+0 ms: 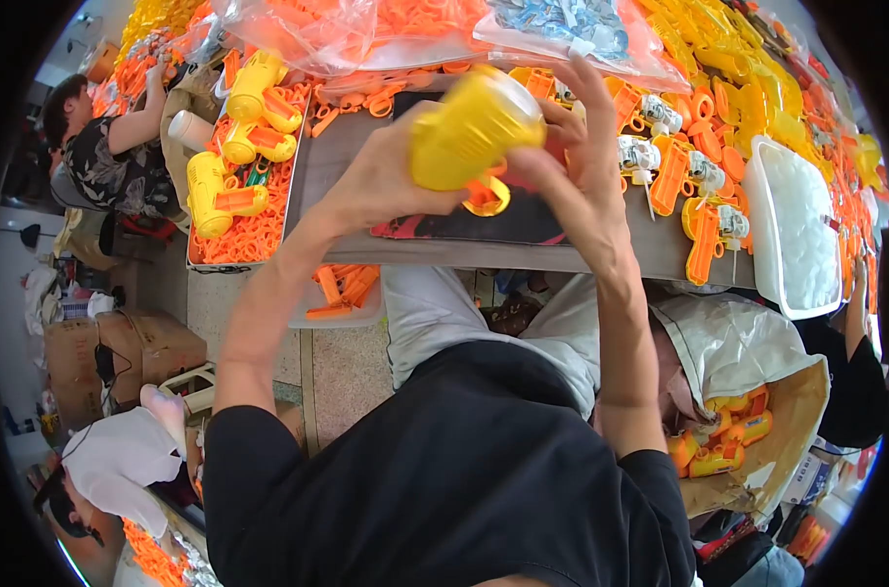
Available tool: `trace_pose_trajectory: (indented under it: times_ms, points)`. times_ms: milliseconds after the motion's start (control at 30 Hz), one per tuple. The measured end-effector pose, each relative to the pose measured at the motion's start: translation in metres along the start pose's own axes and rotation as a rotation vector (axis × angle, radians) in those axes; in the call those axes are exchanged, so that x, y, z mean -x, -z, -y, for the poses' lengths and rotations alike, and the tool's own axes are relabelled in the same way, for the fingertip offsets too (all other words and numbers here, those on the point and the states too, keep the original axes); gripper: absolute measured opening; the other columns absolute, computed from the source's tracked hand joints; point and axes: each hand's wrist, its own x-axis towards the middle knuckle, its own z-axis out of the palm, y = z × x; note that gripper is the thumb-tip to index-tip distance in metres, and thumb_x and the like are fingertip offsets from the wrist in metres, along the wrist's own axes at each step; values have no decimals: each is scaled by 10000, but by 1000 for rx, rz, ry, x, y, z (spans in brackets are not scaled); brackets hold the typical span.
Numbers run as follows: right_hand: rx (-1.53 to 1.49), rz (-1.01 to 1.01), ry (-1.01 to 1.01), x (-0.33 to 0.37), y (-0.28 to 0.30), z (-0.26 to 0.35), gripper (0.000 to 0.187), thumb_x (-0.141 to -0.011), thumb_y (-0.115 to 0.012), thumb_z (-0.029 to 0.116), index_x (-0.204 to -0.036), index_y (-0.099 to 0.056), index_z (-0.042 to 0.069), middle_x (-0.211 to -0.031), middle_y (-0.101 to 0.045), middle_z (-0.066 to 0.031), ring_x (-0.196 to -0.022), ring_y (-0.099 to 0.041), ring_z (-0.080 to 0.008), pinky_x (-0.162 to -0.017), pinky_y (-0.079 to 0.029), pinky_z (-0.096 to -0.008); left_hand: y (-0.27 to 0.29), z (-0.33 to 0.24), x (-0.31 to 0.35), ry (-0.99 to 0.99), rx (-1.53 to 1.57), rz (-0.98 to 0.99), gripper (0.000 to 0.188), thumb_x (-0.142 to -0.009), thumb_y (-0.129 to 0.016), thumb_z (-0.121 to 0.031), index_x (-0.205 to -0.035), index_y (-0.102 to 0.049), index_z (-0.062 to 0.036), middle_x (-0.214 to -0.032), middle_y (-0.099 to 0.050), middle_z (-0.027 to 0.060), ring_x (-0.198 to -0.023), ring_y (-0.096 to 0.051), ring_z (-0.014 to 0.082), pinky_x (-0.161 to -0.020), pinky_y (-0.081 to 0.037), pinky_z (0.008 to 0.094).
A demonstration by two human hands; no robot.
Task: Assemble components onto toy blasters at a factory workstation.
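Note:
Above the table edge, a rounded yellow plastic toy gun body [474, 132] with a pale round end is held up, slightly blurred. My left hand [391, 171] grips it from the left, fingers mostly hidden behind it. On its other side my right hand [586, 157] closes its thumb and lower fingers around the end, while one finger sticks up. An orange and yellow part [487, 196] shows beneath the body. Under both hands lies a dark mat [444, 227]. To the right, several orange and yellow half-shells [670, 176] with grey-white mechanisms lie in rows.
At left, a tray [286, 220] holds orange rings and yellow toy bodies. A white tub [797, 235] stands right, near yellow shells [748, 59]. Clear bags [405, 49] lie at the back. A sack [757, 342] with finished-looking toys sits below right. Other people work nearby.

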Motion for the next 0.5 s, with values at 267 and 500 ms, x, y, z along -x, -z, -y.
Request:
trace_pose_trajectory:
  times_ms: [267,500]
  points:
    - [-2,77,-233,42,-3,-69,428,-1037,-534,102,-1440,-440,-4,-1267,-624,-117,-1138,-629,-180,-916,-508,-293,-18,50,7,-55,342,-175,586,-739,-833,-61,-1270,-589,-12,-1133,-680,46,-1018,-627,106,-915,-506,294]
    - [437,4,36,43,-4,-83,446,-916,-688,43,-1335,-543,3,-1176,-651,-171,-1086,-646,-261,-925,-507,-350,-17,85,7,85,690,-87,719,-740,-835,-22,-1381,-509,-30,-1276,-615,64,-1188,-583,158,-1048,-453,330]
